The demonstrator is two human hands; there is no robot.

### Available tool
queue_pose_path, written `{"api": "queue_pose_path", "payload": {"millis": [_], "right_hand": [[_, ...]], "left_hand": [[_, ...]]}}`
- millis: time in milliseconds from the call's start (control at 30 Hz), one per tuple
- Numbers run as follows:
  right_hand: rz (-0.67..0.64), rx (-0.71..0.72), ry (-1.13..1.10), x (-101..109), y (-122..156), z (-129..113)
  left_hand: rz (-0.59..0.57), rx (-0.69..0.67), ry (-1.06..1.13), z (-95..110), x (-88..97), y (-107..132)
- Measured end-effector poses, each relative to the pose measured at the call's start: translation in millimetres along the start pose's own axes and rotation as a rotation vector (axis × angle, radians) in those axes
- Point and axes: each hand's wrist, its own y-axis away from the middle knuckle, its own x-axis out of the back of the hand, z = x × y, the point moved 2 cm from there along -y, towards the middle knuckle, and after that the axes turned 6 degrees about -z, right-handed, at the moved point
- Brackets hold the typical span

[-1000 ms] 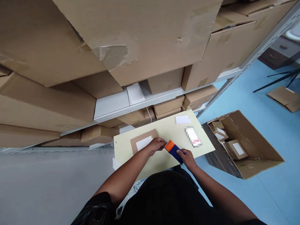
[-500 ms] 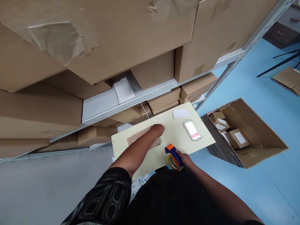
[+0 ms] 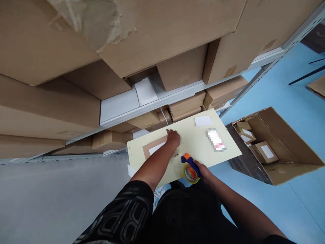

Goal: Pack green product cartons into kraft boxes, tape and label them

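A flat brown parcel with a white label lies on the left part of a pale yellow board. My left hand rests on the parcel's far right corner, fingers curled over its edge. My right hand grips a tape dispenser with a blue handle, orange tip and a roll of tape, held at the board's near edge just right of the parcel.
A white card and a blurred small item lie on the board's far right. An open carton holding small labelled boxes sits on the blue floor to the right. Shelving stacked with large cartons rises directly ahead.
My left hand left the dispenser and moved onto the parcel's far corner. My right hand drew the dispenser back toward me to the board's near edge, its tape roll now showing.
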Motion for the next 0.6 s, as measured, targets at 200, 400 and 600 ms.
{"api": "queue_pose_path", "payload": {"millis": [200,400,600], "right_hand": [[0.031,-0.146,-0.296,-20.6,5.9,13.7],[0.036,-0.131,-0.417,-47.4,18.5,22.6],[0.029,-0.174,-0.477,-64.0,25.7,29.4]], "left_hand": [[0.086,-0.132,-0.008,-9.1,17.5,28.4],[0.371,-0.367,-0.044,-87.3,36.6,120.9],[0.000,-0.427,-0.321,-195.5,1.8,182.9]]}}
